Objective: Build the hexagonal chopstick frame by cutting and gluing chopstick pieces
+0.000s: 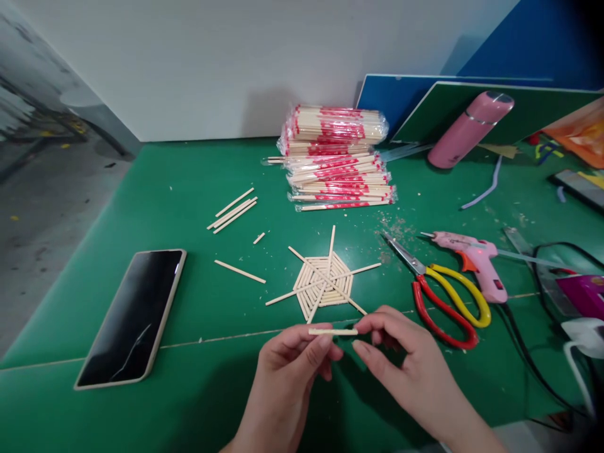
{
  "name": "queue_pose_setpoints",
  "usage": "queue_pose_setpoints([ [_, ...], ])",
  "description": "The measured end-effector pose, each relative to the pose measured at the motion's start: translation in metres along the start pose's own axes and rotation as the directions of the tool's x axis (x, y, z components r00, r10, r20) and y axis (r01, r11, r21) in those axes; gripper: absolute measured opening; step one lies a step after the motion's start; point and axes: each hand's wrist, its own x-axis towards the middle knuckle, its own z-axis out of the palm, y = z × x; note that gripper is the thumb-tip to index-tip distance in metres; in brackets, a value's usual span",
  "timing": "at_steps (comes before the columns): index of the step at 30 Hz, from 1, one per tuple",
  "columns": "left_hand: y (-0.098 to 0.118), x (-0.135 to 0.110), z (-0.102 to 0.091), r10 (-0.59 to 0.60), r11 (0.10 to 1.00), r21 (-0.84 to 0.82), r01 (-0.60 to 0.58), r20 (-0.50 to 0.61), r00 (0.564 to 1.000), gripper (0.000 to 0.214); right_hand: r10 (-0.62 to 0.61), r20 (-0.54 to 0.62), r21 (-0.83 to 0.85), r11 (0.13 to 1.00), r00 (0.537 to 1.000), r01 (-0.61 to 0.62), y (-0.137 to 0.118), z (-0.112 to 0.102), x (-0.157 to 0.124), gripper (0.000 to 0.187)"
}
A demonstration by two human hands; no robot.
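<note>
My left hand (295, 362) and my right hand (401, 358) both pinch a short wooden stick piece (333, 331), one at each end, and hold it level just above the green table. Right behind the stick lies a spider-web shape of glued sticks (323, 280), with long spokes crossing at its middle. Both hands are closed in a pinch.
A black phone (134, 314) lies at the left. Loose sticks (233, 214) and a single stick (240, 272) lie behind it. Packs of wrapped chopsticks (337, 157) are stacked at the back. Scissors (441, 289), a pink glue gun (472, 259), cables and a pink bottle (469, 129) are at the right.
</note>
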Motion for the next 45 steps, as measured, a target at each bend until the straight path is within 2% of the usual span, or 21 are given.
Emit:
queue_pose_setpoints([
  [4,0.002,-0.001,0.0,0.003,1.0,-0.01,-0.003,-0.009,1.0,0.012,0.133,0.018,0.25,0.959,0.991,-0.133,0.0,0.007,0.002,0.016],
  [10,0.001,0.0,0.002,0.019,0.999,0.037,-0.019,-0.006,1.0,0.016,0.38,0.004,0.588,0.747,0.925,-0.31,-0.008,0.022,0.0,0.024],
  [14,-0.004,-0.002,-0.004,0.042,0.992,0.119,-0.047,0.046,0.998,0.021,0.436,-0.023,0.691,0.657,0.9,-0.301,-0.008,0.024,0.002,0.024],
  [16,-0.003,-0.007,-0.011,0.069,0.971,0.221,-0.088,0.093,0.993,0.028,0.444,-0.058,0.701,0.656,0.894,-0.28,-0.005,0.02,0.003,0.023],
  [18,0.004,-0.011,-0.02,0.151,0.904,0.378,-0.198,0.15,0.977,0.029,0.452,-0.074,0.68,0.675,0.889,-0.287,-0.001,0.016,0.004,0.023],
  [19,0.01,-0.011,-0.025,0.233,0.833,0.472,-0.291,0.177,0.956,0.026,0.458,-0.074,0.654,0.692,0.886,-0.304,0.001,0.014,0.005,0.023],
  [20,0.017,-0.01,-0.029,0.335,0.724,0.561,-0.401,0.222,0.916,0.021,0.465,-0.072,0.619,0.715,0.883,-0.325,0.002,0.013,0.005,0.024],
  [21,0.024,-0.006,-0.033,0.432,0.577,0.635,-0.514,0.297,0.851,0.018,0.47,-0.073,0.577,0.74,0.88,-0.347,0.003,0.013,0.005,0.024],
  [22,0.031,-0.001,-0.036,0.517,0.401,0.685,-0.608,0.379,0.768,0.019,0.473,-0.084,0.529,0.767,0.877,-0.363,0.003,0.014,0.005,0.025],
  [23,0.038,0.006,-0.037,0.544,0.198,0.663,-0.722,0.538,0.644,0.02,0.471,-0.094,0.481,0.793,0.877,-0.374,0.003,0.016,0.005,0.025],
  [24,0.044,0.015,-0.037,0.524,0.046,0.656,-0.753,0.626,0.578,0.021,0.466,-0.106,0.436,0.816,0.879,-0.38,0.003,0.019,0.005,0.025],
  [25,0.048,0.024,-0.037,0.481,-0.081,0.647,-0.758,0.692,0.539,0.022,0.459,-0.119,0.397,0.835,0.88,-0.382,0.003,0.022,0.006,0.026],
  [26,0.051,0.033,-0.035,0.441,-0.186,0.64,-0.746,0.733,0.519,0.022,0.453,-0.133,0.365,0.849,0.882,-0.381,0.003,0.025,0.006,0.026],
  [27,0.052,0.041,-0.033,0.371,-0.269,0.618,-0.739,0.775,0.512,0.024,0.447,-0.142,0.34,0.86,0.883,-0.381,0.003,0.028,0.006,0.027],
  [28,0.051,0.047,-0.031,0.295,-0.312,0.595,-0.741,0.802,0.519,0.029,0.443,-0.151,0.32,0.868,0.884,-0.381,0.003,0.031,0.007,0.027],
  [30,0.048,0.056,-0.028,0.189,-0.351,0.552,-0.756,0.833,0.521,0.04,0.443,-0.176,0.292,0.876,0.879,-0.383,0.002,0.035,0.008,0.028],
  [33,0.041,0.061,-0.028,0.135,-0.346,0.509,-0.788,0.859,0.495,0.046,0.442,-0.197,0.258,0.884,0.875,-0.389,0.0,0.037,0.012,0.028],
  [41,0.028,0.066,-0.033,0.263,-0.276,0.51,-0.814,0.855,0.447,0.023,0.407,-0.227,0.107,0.913,0.885,-0.393,-0.004,0.039,0.017,0.027],
  [45,0.028,0.069,-0.034,0.284,-0.253,0.507,-0.824,0.853,0.438,0.015,0.427,-0.2,0.144,0.903,0.882,-0.405,-0.005,0.038,0.018,0.027],
])
